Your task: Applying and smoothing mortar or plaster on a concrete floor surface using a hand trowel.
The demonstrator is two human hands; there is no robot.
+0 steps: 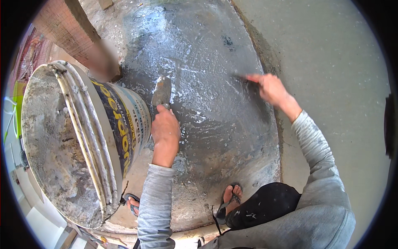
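Observation:
My left hand [166, 129] is closed round the handle of a small trowel [161, 92]. Its grey-smeared blade points away from me, just right of the bucket. My right hand [273, 90], farther right, grips a red-handled tool [253, 78]. That tool's thin dark end is smeared by motion, so its exact kind is unclear. Both tools are over a wet, dark grey cement surface [207, 120] with glossy streaks; whether either blade touches it I cannot tell. A large white bucket [111, 108], crusted with dried cement, stands close to my left hand.
A wooden post [68, 31] rises behind the bucket at the far left. Along the right, beyond the cement's curved edge, lies a smooth lighter grey floor [331, 95]. My sandalled foot [230, 199] stands at the near edge. Assorted clutter lies at the far left.

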